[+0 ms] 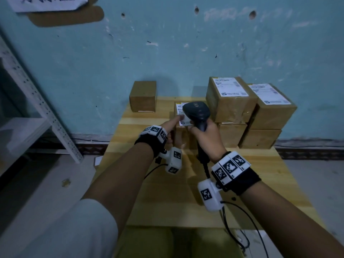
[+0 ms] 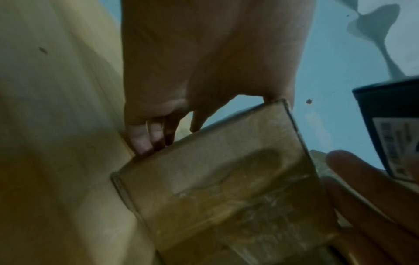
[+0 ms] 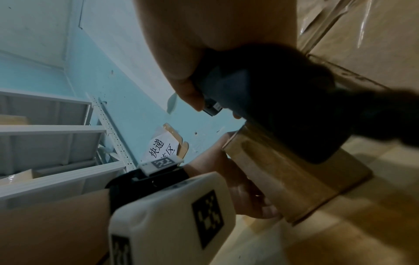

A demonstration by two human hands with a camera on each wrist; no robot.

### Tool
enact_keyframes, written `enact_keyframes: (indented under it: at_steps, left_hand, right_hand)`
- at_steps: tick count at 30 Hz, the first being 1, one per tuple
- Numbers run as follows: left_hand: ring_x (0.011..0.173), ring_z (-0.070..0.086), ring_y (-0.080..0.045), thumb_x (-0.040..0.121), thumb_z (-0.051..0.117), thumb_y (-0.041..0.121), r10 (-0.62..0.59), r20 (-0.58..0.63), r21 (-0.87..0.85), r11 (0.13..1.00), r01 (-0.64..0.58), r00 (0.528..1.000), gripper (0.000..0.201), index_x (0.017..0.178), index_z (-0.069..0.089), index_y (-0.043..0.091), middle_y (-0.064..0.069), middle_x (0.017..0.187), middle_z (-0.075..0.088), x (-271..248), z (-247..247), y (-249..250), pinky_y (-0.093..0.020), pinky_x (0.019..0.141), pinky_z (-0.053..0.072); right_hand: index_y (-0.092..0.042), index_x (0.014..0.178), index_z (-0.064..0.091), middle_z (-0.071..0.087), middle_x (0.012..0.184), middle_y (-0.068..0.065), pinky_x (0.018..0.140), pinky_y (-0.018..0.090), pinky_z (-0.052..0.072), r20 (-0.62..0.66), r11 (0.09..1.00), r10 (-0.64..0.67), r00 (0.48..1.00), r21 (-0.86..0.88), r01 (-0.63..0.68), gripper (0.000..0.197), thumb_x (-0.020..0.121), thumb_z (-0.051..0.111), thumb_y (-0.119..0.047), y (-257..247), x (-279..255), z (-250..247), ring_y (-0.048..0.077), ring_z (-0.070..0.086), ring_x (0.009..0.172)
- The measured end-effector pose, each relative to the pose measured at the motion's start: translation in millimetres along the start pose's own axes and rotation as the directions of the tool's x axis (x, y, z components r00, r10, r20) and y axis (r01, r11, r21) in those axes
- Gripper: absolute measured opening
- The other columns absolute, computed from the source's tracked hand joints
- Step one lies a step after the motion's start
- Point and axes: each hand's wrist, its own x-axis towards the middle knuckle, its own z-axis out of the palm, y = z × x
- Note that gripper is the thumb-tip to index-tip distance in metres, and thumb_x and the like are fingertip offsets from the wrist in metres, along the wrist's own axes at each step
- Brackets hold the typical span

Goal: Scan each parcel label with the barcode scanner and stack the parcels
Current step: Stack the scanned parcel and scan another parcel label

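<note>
On the wooden table stands a small brown parcel with a white label on top. My left hand grips it, thumb on the label and fingers down its left side. The left wrist view shows these fingers curled against the parcel. My right hand grips the handle of a dark barcode scanner, whose head hangs just over the label. In the right wrist view the scanner sits above the parcel, which the left hand holds.
Two stacks of labelled brown parcels stand at the table's back right against the blue wall. A lone parcel sits at the back left. A white metal shelf stands to the left. The scanner cable hangs below my right hand.
</note>
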Motion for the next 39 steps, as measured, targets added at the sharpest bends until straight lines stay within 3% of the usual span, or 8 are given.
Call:
enact_keyframes:
  at_steps: [2,6,9,16,22,24,30,39]
  left_hand:
    - [0.101,0.057,-0.024,0.058,0.06,0.066,0.002,0.011,0.003,1.0,-0.002,1.0,0.088,0.128,0.054,0.013,-0.015,0.122,0.061,-7,2,4,-0.034,0.09,0.047]
    - [0.117,0.056,-0.026,0.048,0.06,0.069,-0.027,0.028,-0.001,1.0,0.027,0.999,0.097,0.129,0.053,0.016,-0.009,0.127,0.059,-4,7,6,-0.038,0.099,0.046]
    - [0.119,0.053,-0.027,0.077,0.056,0.061,0.004,0.054,-0.011,1.0,-0.003,0.999,0.068,0.126,0.053,0.014,-0.01,0.129,0.058,-18,14,13,-0.04,0.103,0.043]
    - [0.103,0.054,-0.025,0.087,0.048,0.055,0.048,0.064,0.035,0.998,-0.05,0.997,0.06,0.126,0.052,0.008,-0.014,0.118,0.06,-9,25,13,-0.036,0.099,0.043]
    - [0.073,0.05,-0.019,0.091,0.046,0.05,0.034,0.059,0.063,0.997,-0.037,0.998,0.04,0.093,0.053,0.011,-0.006,0.079,0.053,-10,34,21,-0.025,0.068,0.041]
    - [0.073,0.05,-0.019,0.091,0.045,0.051,0.031,0.061,0.066,0.997,-0.035,0.998,0.042,0.097,0.054,0.011,-0.006,0.08,0.054,-10,35,21,-0.025,0.068,0.042]
    - [0.064,0.044,-0.017,0.091,0.045,0.051,0.013,0.016,0.048,0.999,-0.014,1.0,0.045,0.069,0.045,0.012,-0.006,0.069,0.047,-13,35,21,-0.024,0.068,0.04]
    - [0.062,0.041,-0.015,0.091,0.046,0.05,0.001,0.014,0.024,1.0,-0.001,1.0,0.044,0.067,0.043,0.013,-0.004,0.068,0.044,-15,37,22,-0.023,0.06,0.037]
  right_hand:
    - [-0.002,0.111,0.057,0.064,0.109,0.02,0.079,0.027,0.042,-0.01,1.0,-0.002,1.0,-0.01,0.002,0.028,0.084,0.061,-0.004,1,1,0,0.022,0.058,0.092]
    - [-0.002,0.113,0.056,0.064,0.105,0.017,0.081,0.028,0.042,-0.021,1.0,0.008,1.0,-0.016,-0.008,0.03,0.084,0.062,-0.005,0,2,-3,0.024,0.058,0.095]
    - [-0.003,0.113,0.055,0.06,0.096,0.008,0.076,0.026,0.041,-0.016,1.0,0.002,1.0,-0.026,-0.002,0.03,0.085,0.062,-0.008,0,2,-6,0.018,0.055,0.089]
    - [-0.003,0.113,0.055,0.06,0.095,0.007,0.07,0.024,0.041,-0.041,0.999,-0.01,0.999,-0.036,0.009,0.03,0.084,0.062,-0.006,2,2,-10,0.017,0.055,0.088]
    - [-0.001,0.114,0.054,0.057,0.092,0.008,0.061,0.018,0.04,-0.051,0.996,-0.024,0.998,-0.084,0.019,0.031,0.084,0.062,-0.007,3,4,-14,0.018,0.053,0.084]
    - [-0.002,0.114,0.054,0.057,0.093,0.007,0.066,0.025,0.041,-0.059,0.996,-0.012,0.998,-0.088,0.007,0.032,0.084,0.062,-0.008,4,5,-14,0.019,0.053,0.086]
    - [-0.002,0.116,0.053,0.058,0.094,0.008,0.071,0.025,0.044,-0.053,0.998,-0.007,0.999,-0.067,0.004,0.034,0.084,0.062,-0.007,4,5,-11,0.02,0.054,0.088]
    - [-0.003,0.116,0.053,0.058,0.095,0.008,0.077,0.029,0.043,-0.047,0.999,0.006,0.999,-0.053,-0.009,0.033,0.084,0.062,-0.008,4,5,-11,0.02,0.055,0.089]
